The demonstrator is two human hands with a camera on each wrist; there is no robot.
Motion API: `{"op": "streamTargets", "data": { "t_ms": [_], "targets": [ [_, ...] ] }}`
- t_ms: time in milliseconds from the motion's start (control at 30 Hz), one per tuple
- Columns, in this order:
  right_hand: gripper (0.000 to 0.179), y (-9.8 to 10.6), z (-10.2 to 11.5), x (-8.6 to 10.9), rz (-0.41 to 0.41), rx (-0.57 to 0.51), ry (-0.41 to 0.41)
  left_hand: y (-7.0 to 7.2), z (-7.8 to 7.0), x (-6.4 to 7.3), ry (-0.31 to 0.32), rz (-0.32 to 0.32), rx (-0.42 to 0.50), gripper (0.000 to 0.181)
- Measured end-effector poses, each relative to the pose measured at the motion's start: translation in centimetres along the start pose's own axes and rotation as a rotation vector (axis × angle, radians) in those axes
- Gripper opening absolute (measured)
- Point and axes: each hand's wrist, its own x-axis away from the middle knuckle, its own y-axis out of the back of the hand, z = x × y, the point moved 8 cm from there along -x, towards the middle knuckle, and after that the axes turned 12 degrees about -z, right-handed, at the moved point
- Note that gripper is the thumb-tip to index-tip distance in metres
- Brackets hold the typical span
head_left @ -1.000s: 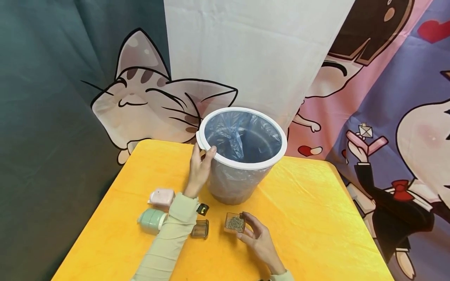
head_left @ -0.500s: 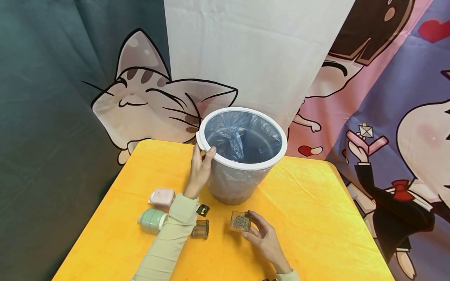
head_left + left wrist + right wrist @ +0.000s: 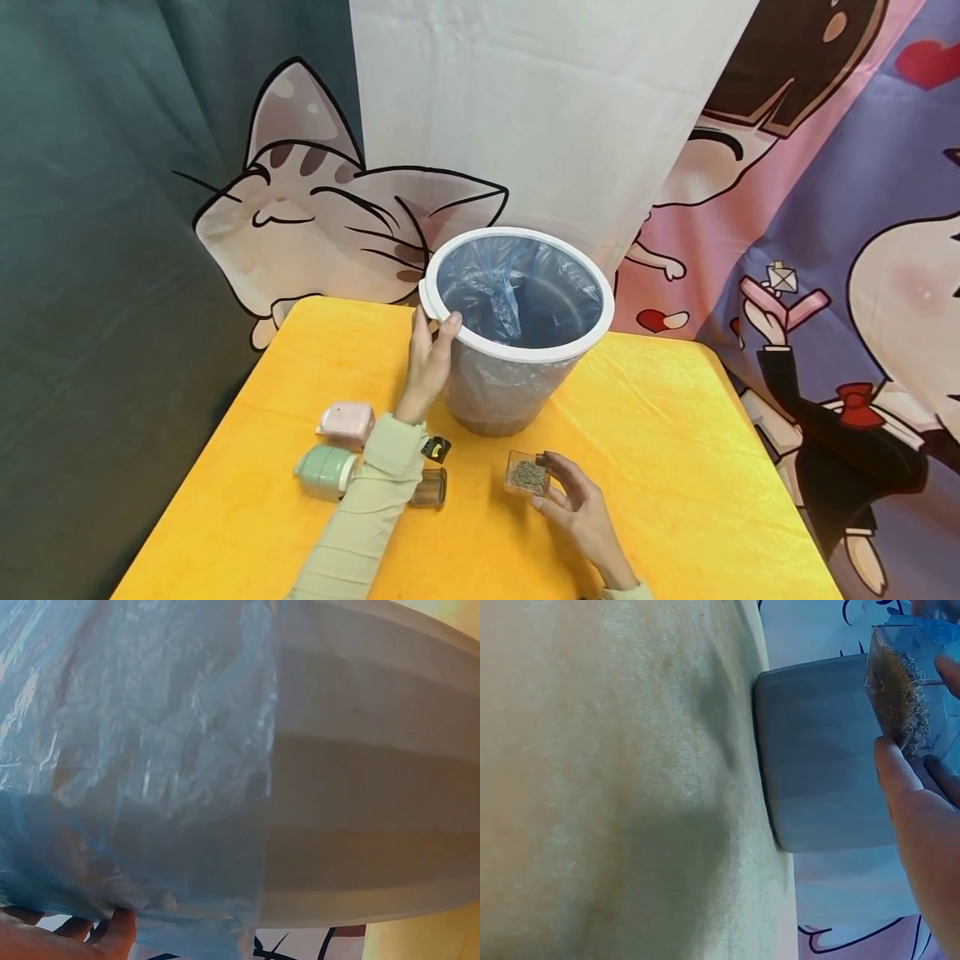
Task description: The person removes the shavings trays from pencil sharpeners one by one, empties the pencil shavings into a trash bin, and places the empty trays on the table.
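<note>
Right hand (image 3: 587,515) on clear box (image 3: 519,458)

Bright, soft light fills the head view, washing the yellow desk (image 3: 660,467) fairly evenly and leaving only faint shadows, while the dark curtain (image 3: 105,375) at left sinks into dimness and the printed backdrop (image 3: 900,283) looks stretched toward the right edge. Glints streak the bag (image 3: 150,750), hazy in the left wrist view; the right wrist view is soft, blue-tinted over the bin (image 3: 825,757), with a broad, blurred shadow across the desk
</note>
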Motion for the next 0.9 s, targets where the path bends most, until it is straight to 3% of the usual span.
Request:
{"op": "streamTargets", "data": {
  "t_ms": [233, 567, 900],
  "targets": [
    [0.065, 0.8, 0.1, 0.3, -0.013, -0.01, 0.003, -0.1, 0.2, 0.1, 0.011, -0.008, 0.023, 0.066],
    [0.064, 2.2, 0.9, 0.1, -0.039, -0.015, 0.011, 0.1, 0.0, 0.1, 0.012, -0.025, -0.058, 0.065],
    [0.068, 2.4, 1.7, -0.2, -0.039, -0.076, 0.009, 0.2, -0.3, 0.0, -0.015, -0.013, -0.034, 0.064]
  ]
}}
